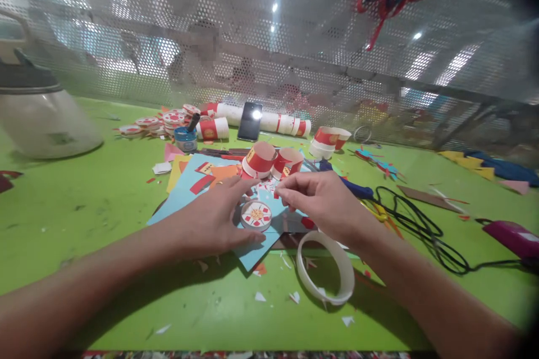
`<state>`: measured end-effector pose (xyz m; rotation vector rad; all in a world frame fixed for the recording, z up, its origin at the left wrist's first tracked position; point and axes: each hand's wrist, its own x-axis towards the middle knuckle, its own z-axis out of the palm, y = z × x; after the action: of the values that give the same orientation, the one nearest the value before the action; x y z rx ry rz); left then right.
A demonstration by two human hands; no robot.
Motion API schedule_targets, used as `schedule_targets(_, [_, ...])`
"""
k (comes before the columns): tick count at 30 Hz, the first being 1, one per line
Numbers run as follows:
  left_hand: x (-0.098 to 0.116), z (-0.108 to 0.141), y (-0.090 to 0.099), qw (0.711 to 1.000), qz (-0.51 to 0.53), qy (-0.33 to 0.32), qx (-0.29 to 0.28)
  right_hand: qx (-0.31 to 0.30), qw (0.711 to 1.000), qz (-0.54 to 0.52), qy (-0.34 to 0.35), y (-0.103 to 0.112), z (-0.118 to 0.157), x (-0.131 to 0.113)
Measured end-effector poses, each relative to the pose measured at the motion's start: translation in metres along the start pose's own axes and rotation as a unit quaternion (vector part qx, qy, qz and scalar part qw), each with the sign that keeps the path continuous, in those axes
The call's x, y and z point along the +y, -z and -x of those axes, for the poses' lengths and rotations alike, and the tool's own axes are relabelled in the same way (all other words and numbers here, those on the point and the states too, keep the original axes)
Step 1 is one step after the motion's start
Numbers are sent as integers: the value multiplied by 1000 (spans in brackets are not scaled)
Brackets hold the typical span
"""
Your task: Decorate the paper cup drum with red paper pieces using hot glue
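A round white paper disc (256, 215) with red pieces and a gold pattern on top lies on a light blue sheet (185, 197). My left hand (214, 210) curves around the disc's left side, thumb and fingers spread apart; whether they touch it I cannot tell. To the right of the disc, my right hand (322, 202) is closed in a pinch, with a tiny red paper piece (276, 194) at its fingertips. Two cut red-and-white paper cup pieces (260, 160) stand just beyond the hands. Small red and white scraps (266, 185) lie between the hands.
A white tape-like ring (301, 261) stands near my right forearm. Farther back are a blue glue jar (185, 139), a phone (250, 122), stacked cups (273, 122) and decorated discs (174, 118). A black cord (425, 235) and magenta tool (511, 240) lie right.
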<state>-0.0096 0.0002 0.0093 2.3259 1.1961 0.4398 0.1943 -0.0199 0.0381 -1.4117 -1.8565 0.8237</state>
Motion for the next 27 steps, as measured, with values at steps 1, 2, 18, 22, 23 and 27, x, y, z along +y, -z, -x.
schedule_targets(1, [-1, 0, 3, 1000, 4, 11, -10, -1, 1000, 12, 2, -1, 0, 0])
schedule_targets(2, [-2, 0, 5, 1000, 9, 18, -19, -4, 1000, 25, 5, -3, 0, 1])
schedule_targets(18, [-8, -11, -7, 997, -23, -71, -8, -39, 997, 70, -12, -40, -11, 0])
schedule_targets(22, [-7, -11, -14, 997, -59, -36, 27, -24, 996, 88, -3, -45, -10, 3])
schedule_targets(23, [-6, -11, -16, 997, -67, -29, 33, -22, 995, 93, -1, -45, -10, 4])
schedule_targets(27, [-3, -11, -21, 995, -83, -12, 53, -20, 992, 124, 16, -47, -11, 6])
